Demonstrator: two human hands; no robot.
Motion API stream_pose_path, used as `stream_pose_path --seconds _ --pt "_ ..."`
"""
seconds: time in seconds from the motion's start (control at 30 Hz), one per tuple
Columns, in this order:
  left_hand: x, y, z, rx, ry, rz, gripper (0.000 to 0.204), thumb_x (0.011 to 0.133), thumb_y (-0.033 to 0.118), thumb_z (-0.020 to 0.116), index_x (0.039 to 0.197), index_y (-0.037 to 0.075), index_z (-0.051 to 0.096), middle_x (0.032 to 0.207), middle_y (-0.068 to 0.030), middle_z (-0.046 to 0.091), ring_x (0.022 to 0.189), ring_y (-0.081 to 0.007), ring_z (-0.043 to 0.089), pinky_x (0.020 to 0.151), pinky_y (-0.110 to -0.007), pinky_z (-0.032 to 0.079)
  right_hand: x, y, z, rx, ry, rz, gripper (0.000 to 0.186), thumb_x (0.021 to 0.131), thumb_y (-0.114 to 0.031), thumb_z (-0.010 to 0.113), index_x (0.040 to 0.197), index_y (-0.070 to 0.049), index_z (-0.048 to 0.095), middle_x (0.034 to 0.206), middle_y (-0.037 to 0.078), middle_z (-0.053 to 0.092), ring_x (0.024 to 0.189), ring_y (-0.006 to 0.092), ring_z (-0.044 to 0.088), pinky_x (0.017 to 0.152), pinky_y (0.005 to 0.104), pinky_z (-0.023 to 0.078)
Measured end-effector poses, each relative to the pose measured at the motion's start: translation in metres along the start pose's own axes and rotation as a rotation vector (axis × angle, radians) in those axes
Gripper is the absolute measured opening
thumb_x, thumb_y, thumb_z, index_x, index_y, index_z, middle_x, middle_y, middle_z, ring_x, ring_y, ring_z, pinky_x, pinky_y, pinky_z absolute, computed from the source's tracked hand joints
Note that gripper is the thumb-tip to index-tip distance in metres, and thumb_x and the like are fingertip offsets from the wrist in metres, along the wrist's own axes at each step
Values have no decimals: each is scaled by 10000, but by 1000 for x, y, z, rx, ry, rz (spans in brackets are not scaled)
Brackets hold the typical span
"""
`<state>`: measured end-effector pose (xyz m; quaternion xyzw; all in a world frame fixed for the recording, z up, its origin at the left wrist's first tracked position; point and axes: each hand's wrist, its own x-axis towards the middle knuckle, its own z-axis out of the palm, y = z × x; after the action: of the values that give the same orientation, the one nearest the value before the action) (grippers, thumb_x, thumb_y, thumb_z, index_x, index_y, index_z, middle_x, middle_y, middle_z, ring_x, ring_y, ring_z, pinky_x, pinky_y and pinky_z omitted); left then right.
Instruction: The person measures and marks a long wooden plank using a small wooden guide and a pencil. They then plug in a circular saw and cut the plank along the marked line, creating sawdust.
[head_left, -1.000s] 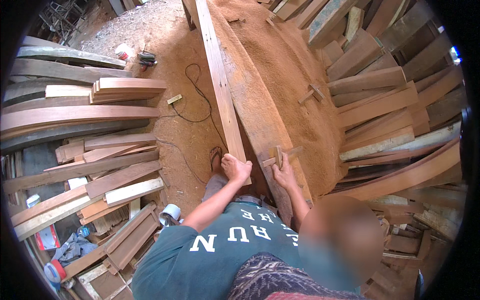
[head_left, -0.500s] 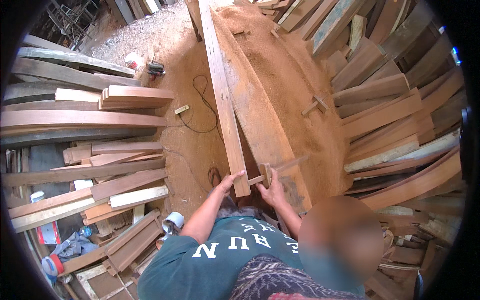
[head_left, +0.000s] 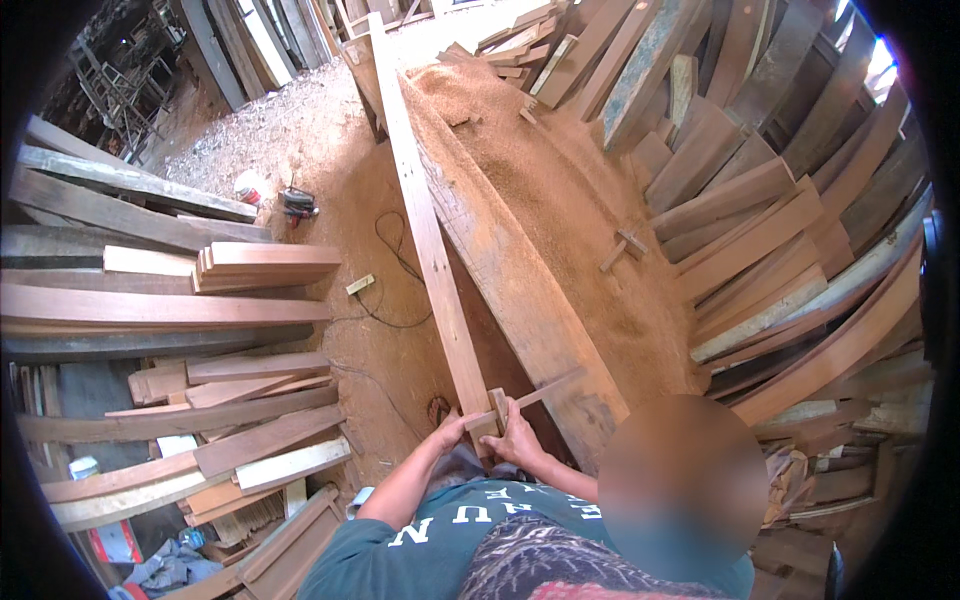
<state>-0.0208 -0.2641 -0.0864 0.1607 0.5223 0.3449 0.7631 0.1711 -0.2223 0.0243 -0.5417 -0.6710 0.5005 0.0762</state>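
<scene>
A long, narrow wooden plank [head_left: 430, 235] runs away from me, its near end at my waist. My left hand [head_left: 450, 430] is closed on the left edge of that end, its fingers partly hidden. In my right hand [head_left: 518, 440] is a wooden marking gauge [head_left: 499, 403], a small block on a thin crossing stem. The gauge lies across the plank near its end, with the block by the right edge. One end of the stem reaches my left thumb; the other sticks out to the right over the wide board [head_left: 520, 280].
Sawdust [head_left: 540, 170] is heaped right of the wide board. Lumber is stacked on the left [head_left: 160, 305] and right [head_left: 760, 240]. A dark cable [head_left: 395, 320] runs over the floor to a small pale power strip [head_left: 360, 285]. A power tool [head_left: 298, 203] lies farther off. A wooden cross-shaped piece [head_left: 623, 250] rests on the sawdust.
My right hand has brought the marking gauge left, from beside the plank onto its near end. My left hand stays at the plank's left edge. The whole view has shifted slightly.
</scene>
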Motion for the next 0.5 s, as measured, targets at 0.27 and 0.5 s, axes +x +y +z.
stream_pose_path --seconds 0.27,0.5 --pt "-12 1 1 -8 24 156 721 844 292 803 1457 51 510 1334 -107 658 1201 -247 652 1014 -398 541 7 -6 8 -8 -71 135 1053 727 -360 918 1506 -70 270 1293 343 612 1209 493 614 1011 526 515" --pt "3 -6 19 -8 145 181 721 824 293 811 1416 -2 522 1289 -149 667 1188 -250 651 1016 -389 534 7 9 -5 -8 -44 69 1026 749 -356 894 1516 -104 261 1317 310 611 1228 495 596 1020 538 506"
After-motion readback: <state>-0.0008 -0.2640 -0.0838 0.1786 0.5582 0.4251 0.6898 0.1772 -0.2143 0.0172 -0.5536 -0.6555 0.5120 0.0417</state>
